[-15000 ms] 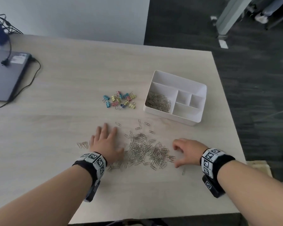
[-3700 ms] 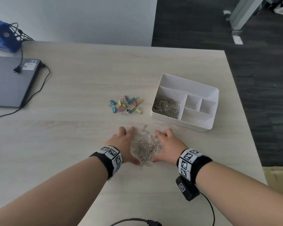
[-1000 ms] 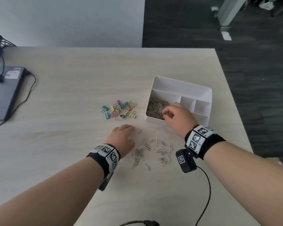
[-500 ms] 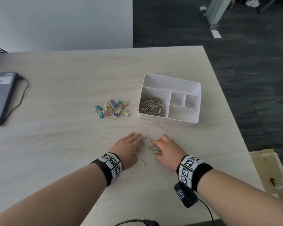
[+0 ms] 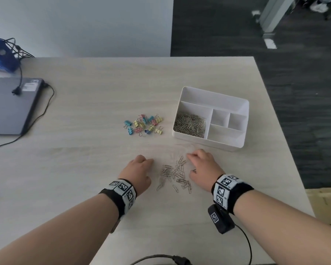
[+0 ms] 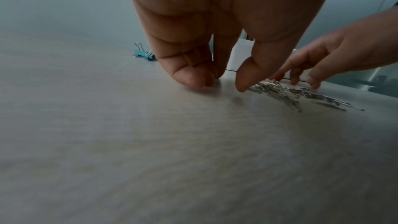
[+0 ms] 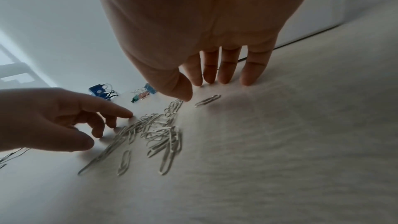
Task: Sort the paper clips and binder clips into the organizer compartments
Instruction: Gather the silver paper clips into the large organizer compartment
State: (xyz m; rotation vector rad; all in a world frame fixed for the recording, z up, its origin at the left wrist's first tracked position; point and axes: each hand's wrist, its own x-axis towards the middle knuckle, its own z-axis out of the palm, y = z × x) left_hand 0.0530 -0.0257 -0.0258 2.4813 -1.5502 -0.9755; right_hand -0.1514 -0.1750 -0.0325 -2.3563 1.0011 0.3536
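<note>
A small loose pile of silver paper clips [image 5: 175, 175] lies on the table near me, between my two hands. My left hand [image 5: 144, 167] rests left of the pile with bent fingers, fingertips [image 6: 193, 78] on the wood, holding nothing. My right hand [image 5: 198, 165] rests right of the pile, with straight fingers [image 7: 224, 72] touching the table and the thumb beside the paper clips [image 7: 155, 130]. The white organizer [image 5: 214, 96] stands beyond my right hand, and its large left compartment holds many paper clips [image 5: 189, 125]. Coloured binder clips [image 5: 143, 124] lie in a cluster left of the organizer.
A closed laptop [image 5: 8, 106] with a black cable lies at the table's left edge, with a blue device [image 5: 0, 54] behind it. The table's right edge runs just past the organizer. A black cable [image 5: 245, 243] trails from my right wrist.
One second ago my right hand was over the organizer's paper clip compartment. It came back to the loose clips. Both hands now sit a little further apart, with the pile between them.
</note>
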